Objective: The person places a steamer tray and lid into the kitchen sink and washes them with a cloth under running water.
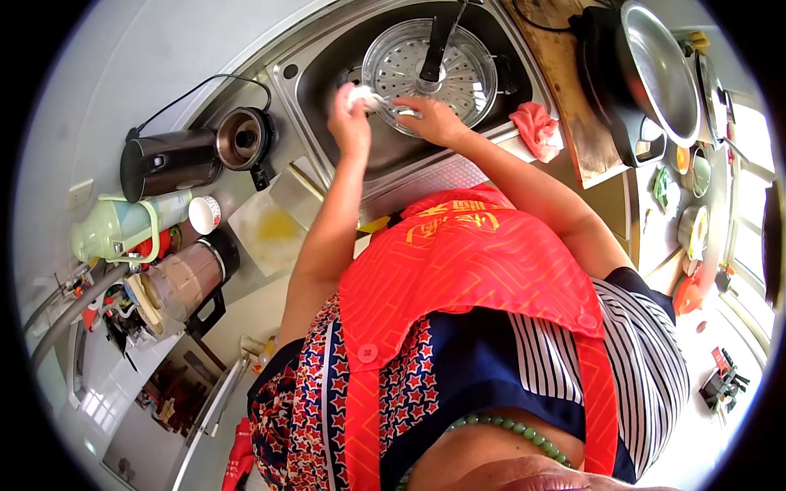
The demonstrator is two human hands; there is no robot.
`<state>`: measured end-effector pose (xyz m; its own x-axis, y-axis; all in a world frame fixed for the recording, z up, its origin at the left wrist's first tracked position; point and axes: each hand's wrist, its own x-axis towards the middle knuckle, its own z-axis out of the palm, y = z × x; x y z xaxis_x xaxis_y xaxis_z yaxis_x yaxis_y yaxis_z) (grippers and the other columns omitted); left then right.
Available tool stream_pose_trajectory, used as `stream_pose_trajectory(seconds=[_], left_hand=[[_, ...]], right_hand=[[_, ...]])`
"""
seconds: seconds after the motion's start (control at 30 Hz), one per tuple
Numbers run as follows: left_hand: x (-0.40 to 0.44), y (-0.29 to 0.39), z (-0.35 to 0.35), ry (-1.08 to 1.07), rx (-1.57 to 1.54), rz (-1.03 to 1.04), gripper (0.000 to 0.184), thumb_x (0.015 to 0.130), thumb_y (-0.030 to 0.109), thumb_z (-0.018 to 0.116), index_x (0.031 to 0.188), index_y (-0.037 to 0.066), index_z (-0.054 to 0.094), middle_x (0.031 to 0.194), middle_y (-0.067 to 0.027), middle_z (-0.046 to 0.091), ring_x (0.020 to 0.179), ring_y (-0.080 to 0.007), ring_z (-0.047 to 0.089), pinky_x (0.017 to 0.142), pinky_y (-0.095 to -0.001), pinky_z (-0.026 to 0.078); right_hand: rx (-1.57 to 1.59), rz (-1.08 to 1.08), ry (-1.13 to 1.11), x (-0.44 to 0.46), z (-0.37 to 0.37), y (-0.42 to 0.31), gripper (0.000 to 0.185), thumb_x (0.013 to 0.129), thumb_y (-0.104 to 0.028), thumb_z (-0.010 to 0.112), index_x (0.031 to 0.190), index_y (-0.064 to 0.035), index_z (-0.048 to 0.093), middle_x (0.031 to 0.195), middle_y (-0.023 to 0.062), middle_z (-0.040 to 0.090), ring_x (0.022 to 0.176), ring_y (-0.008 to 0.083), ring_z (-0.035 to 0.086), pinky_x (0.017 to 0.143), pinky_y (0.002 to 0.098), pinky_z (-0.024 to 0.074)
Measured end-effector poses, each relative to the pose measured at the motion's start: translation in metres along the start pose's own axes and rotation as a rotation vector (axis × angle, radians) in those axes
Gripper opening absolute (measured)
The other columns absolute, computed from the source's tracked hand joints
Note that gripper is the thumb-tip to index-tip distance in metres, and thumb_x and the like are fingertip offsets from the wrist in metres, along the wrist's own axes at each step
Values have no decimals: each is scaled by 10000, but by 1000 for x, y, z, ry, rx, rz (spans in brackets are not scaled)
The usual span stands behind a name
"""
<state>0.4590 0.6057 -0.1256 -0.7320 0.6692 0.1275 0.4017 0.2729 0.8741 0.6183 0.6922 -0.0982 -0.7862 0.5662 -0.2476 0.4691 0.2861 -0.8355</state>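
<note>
A kitchen: steel sink [315, 114] with a perforated steamer [395, 69], dark kettle [168, 164], blender jug [187, 280], wide metal bowl [661, 69].

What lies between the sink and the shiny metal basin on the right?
In the head view, going right from the sink: a wooden surface, then a black appliance, then the metal basin.

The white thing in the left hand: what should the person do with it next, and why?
Maybe move the white thing under the tap: the left hand holds it near the edge of the perforated tray, and the tap reaches over that tray.
</note>
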Motion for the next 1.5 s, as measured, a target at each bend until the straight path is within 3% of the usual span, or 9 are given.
stream_pose_trajectory(seconds=[0.17,0.4,0.67,0.77,1.03,1.17,1.27,1.4,1.5], left_hand=[[53,-70,-4,-231,372,291,352,857,64,528,1208,63,505,1236,-214,509,1063,-364,542,876,-410,457],[65,-48,16,-364,667,138,369,901,125,463,1254,54,381,1202,-192,470,1058,-389,508,857,-437,457],[105,-50,29,-647,853,343,255,875,104,432,1094,52,552,1072,-174,518,944,-375,530,813,-445,456],[92,-60,22,-441,620,347,279,866,99,450,1127,65,540,1041,-181,530,927,-383,533,798,-445,455],[28,-69,34,-49,461,71,383,842,37,522,1199,-66,430,1079,-260,520,961,-439,518,856,-468,412],[8,-70,30,-18,322,-187,329,877,84,483,1163,-73,441,1090,-291,521,1029,-432,496,886,-448,399],[28,-40,17,-254,435,-377,255,882,97,469,1089,-52,476,1056,-279,539,1025,-425,503,864,-451,414],[68,-56,17,-446,627,211,158,857,65,460,981,-1,535,978,-230,567,917,-407,553,778,-466,446],[96,-64,24,-724,684,325,156,853,60,456,972,30,552,968,-201,574,899,-392,560,768,-460,450]], right_hand=[[14,-245,216,-2,4,29,242,811,-127,581,1045,-78,621,1112,139,594,1035,314,557,884,402,446],[-185,-138,771,38,-34,27,416,796,-177,625,1187,-87,513,1199,167,493,1081,372,476,902,439,418],[-402,125,591,76,-34,9,537,833,-92,549,1340,-91,370,1468,177,119,1195,427,382,948,455,397],[-222,83,609,87,-26,16,523,834,-24,500,1338,-90,377,1477,174,80,1226,426,363,960,431,398],[-264,-62,610,88,-29,26,514,820,18,475,1315,-110,419,1478,164,111,1194,393,419,928,408,428],[-227,-29,587,86,-30,19,518,813,17,471,1308,-128,434,1481,149,119,1171,391,443,893,419,448],[-247,-49,589,84,-31,24,529,801,18,473,1306,-134,439,1486,139,113,1135,385,477,866,422,462],[-261,-10,552,85,-31,21,550,785,20,478,1309,-140,436,1491,127,102,1067,378,526,825,421,480],[-237,40,548,84,-34,17,537,784,3,495,1297,-152,455,1489,131,122,1077,377,519,845,425,470]])
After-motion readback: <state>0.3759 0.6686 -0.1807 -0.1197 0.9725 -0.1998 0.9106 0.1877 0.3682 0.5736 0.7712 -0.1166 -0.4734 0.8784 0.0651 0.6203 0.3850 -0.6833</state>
